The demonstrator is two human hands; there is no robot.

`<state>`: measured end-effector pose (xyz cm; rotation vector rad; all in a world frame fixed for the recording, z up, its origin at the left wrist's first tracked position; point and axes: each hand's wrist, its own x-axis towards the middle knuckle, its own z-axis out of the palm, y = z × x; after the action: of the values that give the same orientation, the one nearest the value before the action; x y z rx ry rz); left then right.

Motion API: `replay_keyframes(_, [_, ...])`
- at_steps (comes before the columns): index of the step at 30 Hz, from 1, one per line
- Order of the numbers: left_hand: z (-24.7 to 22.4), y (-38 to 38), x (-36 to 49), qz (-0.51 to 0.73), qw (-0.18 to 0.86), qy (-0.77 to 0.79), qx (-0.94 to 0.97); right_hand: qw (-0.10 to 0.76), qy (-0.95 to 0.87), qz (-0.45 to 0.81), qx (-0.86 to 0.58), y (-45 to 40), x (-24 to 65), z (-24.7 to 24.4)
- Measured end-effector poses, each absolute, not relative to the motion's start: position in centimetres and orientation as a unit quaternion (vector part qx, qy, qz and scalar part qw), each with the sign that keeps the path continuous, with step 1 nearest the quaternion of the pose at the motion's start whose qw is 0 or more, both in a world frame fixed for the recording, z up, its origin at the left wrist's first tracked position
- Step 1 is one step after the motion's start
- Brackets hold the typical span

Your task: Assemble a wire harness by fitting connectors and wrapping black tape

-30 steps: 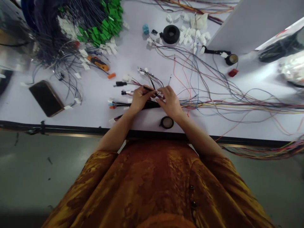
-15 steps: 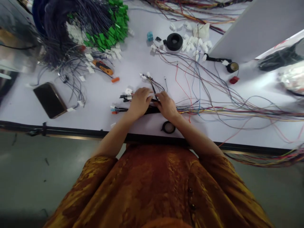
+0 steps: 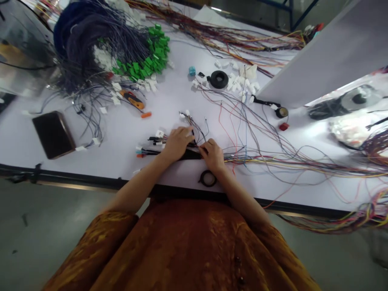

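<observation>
A wire harness [image 3: 192,154] lies along the front of the table, wrapped black in the middle, with loose coloured wires running off to the right. My left hand [image 3: 176,144] is closed over its left part, fingers bent near a short black-wrapped branch whose thin wires [image 3: 198,127] fan out toward the back. Close on its right, my right hand [image 3: 214,155] pinches the harness where that branch leaves it. Small black and white connectors [image 3: 156,140] stick out left of my left hand. The fingertips partly hide what they grip.
A roll of black tape [image 3: 208,178] lies near the table's front edge, and another black roll [image 3: 218,79] farther back beside white connectors. At left are a phone [image 3: 53,134], an orange-black cutter [image 3: 132,99] and a dark wire bundle with green connectors [image 3: 157,52]. A grey panel [image 3: 315,56] stands at right.
The camera view has shifted, so the table sits lower and more of its back shows. Both hands stay at the branch, with only slight finger movement.
</observation>
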<state>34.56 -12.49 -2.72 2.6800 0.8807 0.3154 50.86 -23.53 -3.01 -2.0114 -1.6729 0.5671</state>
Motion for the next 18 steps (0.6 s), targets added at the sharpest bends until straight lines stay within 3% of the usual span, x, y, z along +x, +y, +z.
replay_keyframes(3, [-2.9,-11.9,34.6,0.076,0.135,0.261,0.953,0.225,-0.604,0.206,-0.737,-23.5,50.8,-2.9])
replay_keyframes(7, [-2.5,-11.3,34.7,0.035,0.083,0.335,0.938,0.21,-0.597,0.21,-0.746,-23.6,50.7,-2.6])
replay_keyframes(14, [-2.1,-11.3,34.5,0.006,0.116,0.467,0.876,0.204,-0.599,0.222,-0.742,-23.7,50.9,-2.7])
replay_keyframes(18, [-2.0,-11.6,35.2,0.034,0.12,0.45,0.884,0.2,-0.595,0.227,-0.745,-23.3,50.8,-2.6])
